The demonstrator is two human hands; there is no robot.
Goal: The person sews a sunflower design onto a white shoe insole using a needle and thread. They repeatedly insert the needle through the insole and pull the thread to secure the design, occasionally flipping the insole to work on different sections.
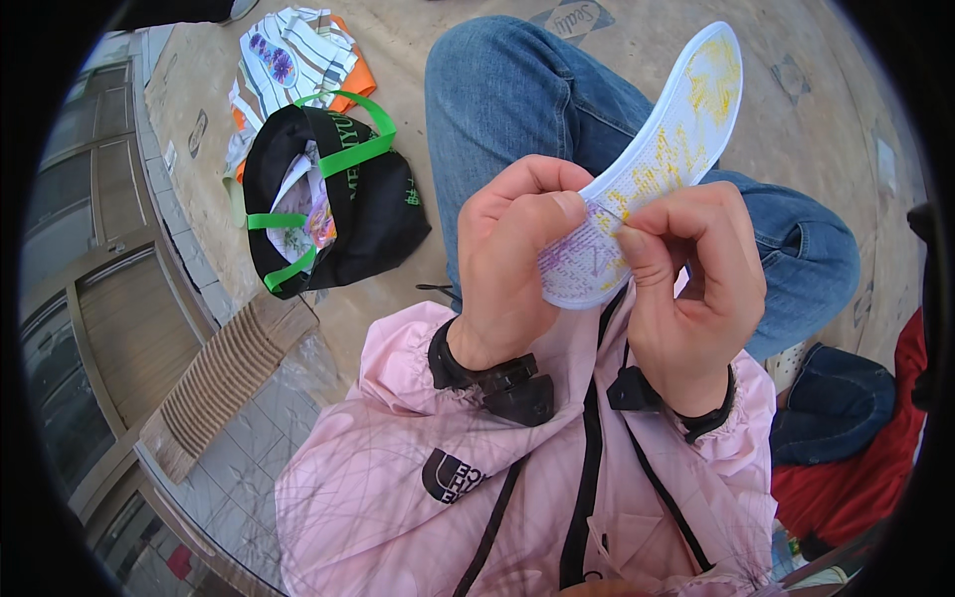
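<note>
A white embroidered insole (pixel 686 119) with a pale edge slants up over my lap, its far end pointing to the upper right. Yellow stitches run along its far and middle parts, and purple stitches cover the near end. My left hand (pixel 522 249) grips its left edge, with the thumb on top and the other fingers partly hidden. At the middle of the insole my right hand (pixel 696 259) is closed, thumb and forefinger pinched on a thin needle (pixel 607 211) against the stitched face. Most of the needle is hidden by the fingertips.
A black bag (pixel 388 229) with green handles stands at the left, patterned pieces inside. Behind it lies striped cloth (pixel 308 50) with a purple-flowered insole (pixel 273 62) on top. A ridged brown mat (pixel 224 378) lies lower left. Dark blue and red cloth (pixel 846 497) lies right.
</note>
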